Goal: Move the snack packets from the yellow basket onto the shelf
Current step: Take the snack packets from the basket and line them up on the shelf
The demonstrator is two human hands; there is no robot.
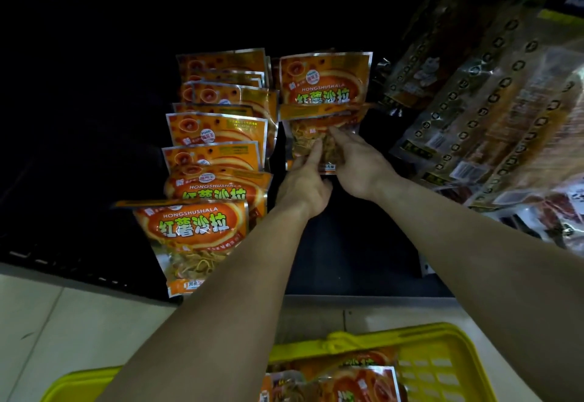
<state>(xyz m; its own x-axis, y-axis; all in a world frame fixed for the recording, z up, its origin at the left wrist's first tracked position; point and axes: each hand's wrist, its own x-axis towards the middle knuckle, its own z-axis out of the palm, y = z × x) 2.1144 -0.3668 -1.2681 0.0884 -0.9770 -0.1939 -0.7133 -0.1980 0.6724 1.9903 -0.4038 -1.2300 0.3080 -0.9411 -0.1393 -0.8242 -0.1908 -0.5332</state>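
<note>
Two hands close together held one orange foil snack packet (pixel 311 139) with a clear window. The left hand (pixel 303 186) pinched its lower left edge and the right hand (pixel 357 167) gripped its lower right. It stood on the dark shelf (pixel 347 243), in front of another packet (pixel 325 79). This looked like the placing step. Next would be letting go and reaching into the yellow plastic basket (pixel 442 338), where more packets (pixel 357 382) lay.

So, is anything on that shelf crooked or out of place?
Only the front packet of the left row: it lies tilted, its lower end over the shelf lip. The held packet between left hand and right hand is not set down yet.
</note>
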